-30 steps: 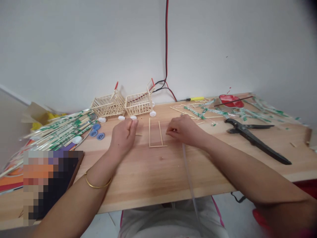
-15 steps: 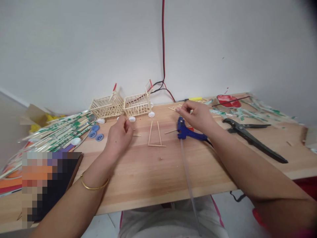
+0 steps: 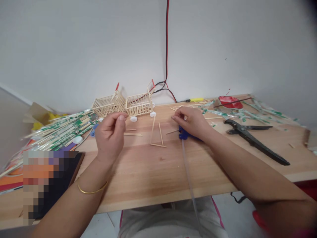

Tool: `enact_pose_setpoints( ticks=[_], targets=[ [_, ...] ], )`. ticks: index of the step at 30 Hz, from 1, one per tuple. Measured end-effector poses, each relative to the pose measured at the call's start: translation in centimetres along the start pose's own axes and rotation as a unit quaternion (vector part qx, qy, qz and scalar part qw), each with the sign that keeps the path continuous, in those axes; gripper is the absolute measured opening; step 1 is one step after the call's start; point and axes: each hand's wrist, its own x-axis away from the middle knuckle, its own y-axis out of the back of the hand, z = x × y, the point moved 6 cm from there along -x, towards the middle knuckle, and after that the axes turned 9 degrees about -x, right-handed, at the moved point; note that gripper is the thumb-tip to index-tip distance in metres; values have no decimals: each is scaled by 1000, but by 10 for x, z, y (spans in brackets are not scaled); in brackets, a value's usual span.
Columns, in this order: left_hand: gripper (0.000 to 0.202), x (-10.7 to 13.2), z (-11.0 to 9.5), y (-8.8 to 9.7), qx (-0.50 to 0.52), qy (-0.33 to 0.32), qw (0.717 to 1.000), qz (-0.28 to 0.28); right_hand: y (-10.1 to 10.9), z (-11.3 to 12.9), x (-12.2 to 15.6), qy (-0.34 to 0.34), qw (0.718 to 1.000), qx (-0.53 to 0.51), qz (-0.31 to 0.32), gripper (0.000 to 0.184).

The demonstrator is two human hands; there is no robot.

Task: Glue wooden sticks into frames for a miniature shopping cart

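Observation:
My left hand (image 3: pixel 110 134) is raised a little above the wooden table (image 3: pixel 148 178), fingers curled with the thumb tip against the forefinger; nothing shows between them. Just right of it lie two loose sticks (image 3: pixel 133 134) and a three-sided stick frame (image 3: pixel 158 145). My right hand (image 3: pixel 192 123) rests over a blue glue gun (image 3: pixel 182 135), thumb and forefinger pinched at its left end. Whether it grips anything is hidden. A clear glue stick (image 3: pixel 188 172) trails from the gun toward me.
Two small stick-built carts (image 3: pixel 139 104) (image 3: pixel 109 105) with white wheels stand at the back. Wrapped chopsticks (image 3: pixel 59 130) are piled at left beside a dark blurred object (image 3: pixel 49 181). Black pliers (image 3: pixel 252 140), a red lid (image 3: pixel 228 100) and torn wrappers lie at right.
My left hand has lifted off the table and drawn back toward me. My right hand came down from the far stick pile and now covers the glue gun.

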Motion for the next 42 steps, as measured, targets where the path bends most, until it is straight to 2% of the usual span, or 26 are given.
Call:
enact_pose_setpoints(
  ticks=[3, 9, 16, 19, 22, 26, 28, 34, 38, 42],
  targets=[
    [20, -2, 4, -5, 34, 5, 999, -10, -2, 3, 0, 0, 1000, -1, 10, 18],
    [11, -4, 14, -15, 35, 35, 998, 32, -9, 10, 0, -1, 999, -12, 35, 18],
    [28, -7, 14, -20, 69, 54, 993, 77, -19, 15, 2, 14, 998, -20, 57, 17],
    [35, -7, 17, -25, 150, 103, 979, 94, -21, 15, 3, 17, 998, -23, 60, 17],
    [40, -6, 19, -32, 240, 144, 953, 116, -22, 15, 4, 21, 998, -27, 61, 17],
    [24, -5, 19, -39, 304, 143, 930, 151, -22, 15, 4, 24, 998, -27, 60, 18],
    [24, -4, 20, -40, 312, 137, 926, 160, -22, 16, 3, 21, 997, -25, 63, 18],
    [21, 0, 20, -42, 278, 129, 937, 171, -20, 19, 3, 23, 997, -34, 59, 15],
    [11, 0, 16, -35, 185, 99, 969, 126, -18, 23, 5, 47, 997, -43, 35, 8],
    [12, 0, 7, -29, 116, 52, 986, 105, -19, 30, 7, 72, 996, -54, 29, 13]
  ],
)
